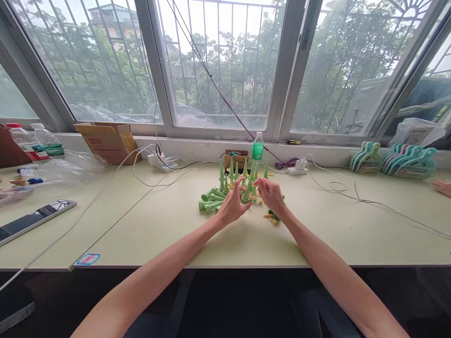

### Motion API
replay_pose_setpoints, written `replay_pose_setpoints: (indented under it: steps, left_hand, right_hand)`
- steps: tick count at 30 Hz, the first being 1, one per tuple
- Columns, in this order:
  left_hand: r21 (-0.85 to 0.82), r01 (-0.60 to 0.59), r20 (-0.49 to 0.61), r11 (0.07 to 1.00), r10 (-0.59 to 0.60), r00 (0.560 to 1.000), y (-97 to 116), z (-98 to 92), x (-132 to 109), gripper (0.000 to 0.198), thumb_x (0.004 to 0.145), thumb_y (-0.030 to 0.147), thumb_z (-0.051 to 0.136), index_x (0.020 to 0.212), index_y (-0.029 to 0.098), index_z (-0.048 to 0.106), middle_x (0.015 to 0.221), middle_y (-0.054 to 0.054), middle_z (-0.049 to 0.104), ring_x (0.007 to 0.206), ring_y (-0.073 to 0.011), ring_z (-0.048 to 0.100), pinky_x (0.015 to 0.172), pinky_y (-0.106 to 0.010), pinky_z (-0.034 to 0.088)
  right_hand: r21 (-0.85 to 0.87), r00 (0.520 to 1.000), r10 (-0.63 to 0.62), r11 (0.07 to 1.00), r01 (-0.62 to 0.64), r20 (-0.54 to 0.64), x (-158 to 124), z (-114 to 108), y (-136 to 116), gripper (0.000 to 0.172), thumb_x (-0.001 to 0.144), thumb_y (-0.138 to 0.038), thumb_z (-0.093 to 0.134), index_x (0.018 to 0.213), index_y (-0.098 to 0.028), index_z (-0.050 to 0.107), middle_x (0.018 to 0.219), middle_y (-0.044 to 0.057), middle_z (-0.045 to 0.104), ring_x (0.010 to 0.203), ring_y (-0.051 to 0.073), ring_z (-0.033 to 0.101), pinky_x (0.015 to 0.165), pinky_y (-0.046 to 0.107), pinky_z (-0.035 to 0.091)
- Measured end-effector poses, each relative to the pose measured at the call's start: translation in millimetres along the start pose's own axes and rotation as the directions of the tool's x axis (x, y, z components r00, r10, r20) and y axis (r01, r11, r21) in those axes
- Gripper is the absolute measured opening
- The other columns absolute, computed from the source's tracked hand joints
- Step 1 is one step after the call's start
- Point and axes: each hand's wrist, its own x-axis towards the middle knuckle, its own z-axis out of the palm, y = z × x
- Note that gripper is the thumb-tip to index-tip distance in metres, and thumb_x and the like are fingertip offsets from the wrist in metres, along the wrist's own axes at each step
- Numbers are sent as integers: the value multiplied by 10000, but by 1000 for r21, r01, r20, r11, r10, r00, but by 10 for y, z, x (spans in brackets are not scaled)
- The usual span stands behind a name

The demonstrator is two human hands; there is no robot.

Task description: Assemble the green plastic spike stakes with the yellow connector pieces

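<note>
My left hand [233, 205] curves round a green pointed plastic cone [247, 191], its thumb by the wide base and its forefinger near the upper part. Close beside it, my right hand [270, 193] has its fingers curled into a pinch near the cone; whatever they hold is hidden. Behind both hands several green cones [221, 177] stand upright with their tips up. To the left of my left hand lies a pile of green tapered tubes [210, 205]. Small yellow plastic pieces [270, 218] are scattered under and beside my right wrist.
Behind the cones are a small open cardboard box [237, 158] and a green-labelled bottle [258, 147]. White cables [352, 193] cross the table [169, 234]. Teal hanger-like items [408, 162] stand right, near another person's hand [441, 186]. A phone-like slab [35, 220] lies left.
</note>
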Motion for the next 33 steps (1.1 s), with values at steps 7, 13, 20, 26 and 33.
replay_pose_setpoints:
  steps: [7,13,20,26,33]
  left_hand:
    - [0,-32,72,999,32,997,-29,18,-9,772,777,249,667,1397,271,208,893,3,550,568,-70,464,580,-224,443]
    - [-107,-16,18,994,18,1000,5,5,17,647,804,365,669,1326,266,299,966,-30,541,646,-97,552,541,-214,473]
    - [-99,-11,-89,995,3,996,9,13,27,393,878,330,556,1216,226,383,947,-31,542,664,-102,574,498,-195,462]
    - [-15,67,-308,998,-68,949,-102,-152,137,315,835,239,570,1127,201,456,964,-47,558,676,-111,563,548,-233,478]
    - [52,234,-229,971,-216,949,-201,-506,442,280,780,320,635,1010,179,560,1088,-67,624,596,-97,547,650,-297,487]
  right_hand:
    - [-52,993,-67,996,72,98,-32,36,-76,431,893,-543,481,639,-201,415,543,-37,372,500,103,304,495,248,270]
    - [-88,996,-58,995,52,-65,-32,47,-127,419,937,-494,407,635,-218,318,522,-47,334,489,107,295,495,246,284]
    - [-264,845,-189,963,59,-500,18,-91,-106,337,980,-421,356,715,-219,406,589,2,472,534,141,432,557,269,349]
    - [-361,838,-287,925,117,-464,96,-9,-12,322,996,-383,328,752,-210,447,656,28,489,566,150,424,565,279,349]
    - [-385,852,-337,906,177,-401,208,52,31,304,1006,-357,314,786,-211,463,737,43,470,653,166,443,608,284,381]
